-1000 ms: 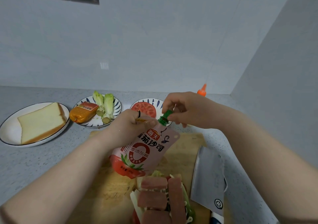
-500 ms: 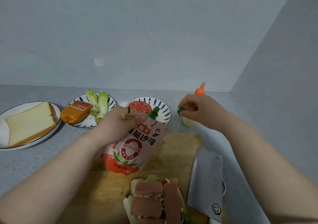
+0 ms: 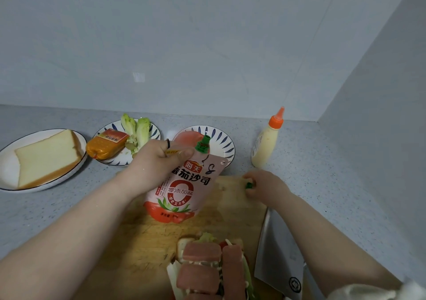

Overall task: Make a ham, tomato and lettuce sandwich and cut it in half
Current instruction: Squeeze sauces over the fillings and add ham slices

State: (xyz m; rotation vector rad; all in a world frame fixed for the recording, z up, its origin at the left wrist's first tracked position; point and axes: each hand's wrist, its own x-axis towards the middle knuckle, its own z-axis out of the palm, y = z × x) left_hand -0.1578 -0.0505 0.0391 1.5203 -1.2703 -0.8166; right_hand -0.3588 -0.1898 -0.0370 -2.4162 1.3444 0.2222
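In the head view, the left hand (image 3: pixel 159 161) grips the upper edge of the ketchup pouch (image 3: pixel 182 189), fingers clamped around it just beside the green spout (image 3: pixel 203 144), which now stands open with no cap on it. A second ago the right hand was pinching the cap on that spout; half a second ago it had drawn away to the right with the cap, up near the mayonnaise bottle (image 3: pixel 265 142). Now the right hand (image 3: pixel 265 185) has dropped to the far right corner of the wooden cutting board (image 3: pixel 147 237), its fingers closed on the small green cap (image 3: pixel 249 185). The pouch has stayed tilted above the board, beyond the open sandwich (image 3: pixel 207 267), whose ham strips lie over lettuce, tomato and bread at the board's near edge. The cleaver (image 3: pixel 279 260) lies just right of the sandwich. On the grey counter (image 3: pixel 322 184) behind, the bread slice (image 3: pixel 46 154) rests on its plate at left, the packaged ham (image 3: pixel 106 144) and lettuce (image 3: pixel 136 129) share the middle plate, and the tomato (image 3: pixel 189 138) sits on the third plate, partly behind the pouch.
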